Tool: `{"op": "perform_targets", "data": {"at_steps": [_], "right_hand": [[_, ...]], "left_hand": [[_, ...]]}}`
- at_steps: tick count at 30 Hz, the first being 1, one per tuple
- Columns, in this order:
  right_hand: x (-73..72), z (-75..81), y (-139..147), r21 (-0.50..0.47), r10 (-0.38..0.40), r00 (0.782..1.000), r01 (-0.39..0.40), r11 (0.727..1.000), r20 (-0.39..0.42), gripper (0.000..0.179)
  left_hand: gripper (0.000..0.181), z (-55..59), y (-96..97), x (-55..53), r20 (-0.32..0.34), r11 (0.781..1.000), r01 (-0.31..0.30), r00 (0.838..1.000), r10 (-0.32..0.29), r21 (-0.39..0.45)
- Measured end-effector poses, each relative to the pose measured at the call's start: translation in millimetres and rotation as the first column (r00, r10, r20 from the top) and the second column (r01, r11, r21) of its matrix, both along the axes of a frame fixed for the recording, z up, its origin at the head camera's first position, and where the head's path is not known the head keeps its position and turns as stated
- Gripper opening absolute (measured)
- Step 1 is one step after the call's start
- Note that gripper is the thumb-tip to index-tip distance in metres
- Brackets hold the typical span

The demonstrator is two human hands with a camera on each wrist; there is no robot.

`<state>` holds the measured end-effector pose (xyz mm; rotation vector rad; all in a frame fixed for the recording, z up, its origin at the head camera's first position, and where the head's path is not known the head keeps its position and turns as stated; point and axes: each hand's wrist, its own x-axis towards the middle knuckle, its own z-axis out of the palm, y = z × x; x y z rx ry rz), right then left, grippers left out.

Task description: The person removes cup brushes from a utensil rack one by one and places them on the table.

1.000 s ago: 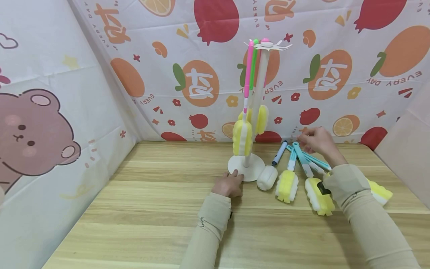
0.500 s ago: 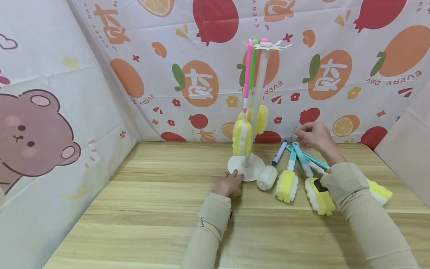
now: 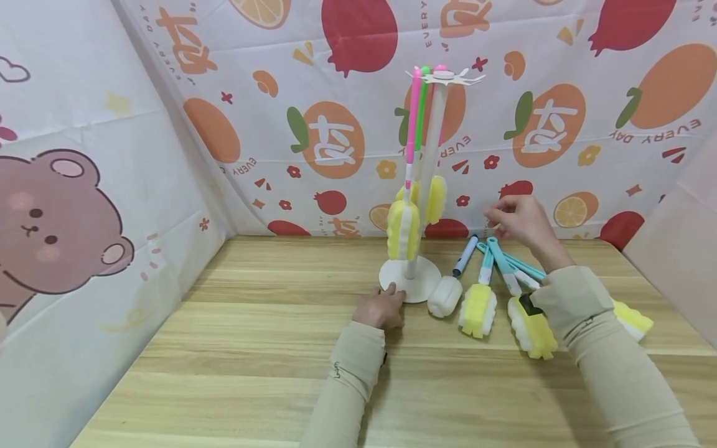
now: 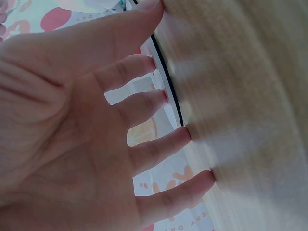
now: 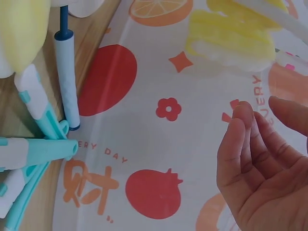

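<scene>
My left hand [image 3: 381, 308] rests at the front edge of the white round base [image 3: 422, 283] of a tall stand. In the left wrist view its fingers [image 4: 144, 107] are spread, with the tips against the base's rim and the tabletop. Bottle brushes with sponge heads hang from the stand's top hooks, among them a pink-handled brush [image 3: 413, 118] and a green-handled brush [image 3: 422, 121]. My right hand [image 3: 523, 221], fingers loosely bent and holding nothing, hovers above the handle ends of a blue-handled brush [image 3: 445, 297] and teal-handled brushes [image 3: 506, 267] lying on the table.
Yellow-and-white sponge heads [image 3: 478, 311] face the table's front, right of the stand. Another sponge head [image 3: 632, 318] shows beyond my right sleeve. A fruit-print cloth [image 3: 257, 137] hangs behind the wooden table [image 3: 269, 348], and a bear-print cloth [image 3: 151, 205] hangs at the left.
My right hand has risen and shifted slightly left, away from the teal handles. The left hand stays at the base, and the stand and brushes have not moved.
</scene>
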<state>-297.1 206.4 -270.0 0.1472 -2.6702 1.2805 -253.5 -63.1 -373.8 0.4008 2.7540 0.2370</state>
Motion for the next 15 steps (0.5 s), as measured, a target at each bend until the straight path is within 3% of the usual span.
{"op": "perform_targets", "data": {"at_steps": [15], "right_hand": [[4.0,12.4,-11.3,-0.038,0.008,1.0,-0.008,0.999,-0.018,0.029]], "left_hand": [[0.063,-1.7,0.1,-0.6,-0.011,1.0,-0.005,1.0,0.005,-0.005]]}}
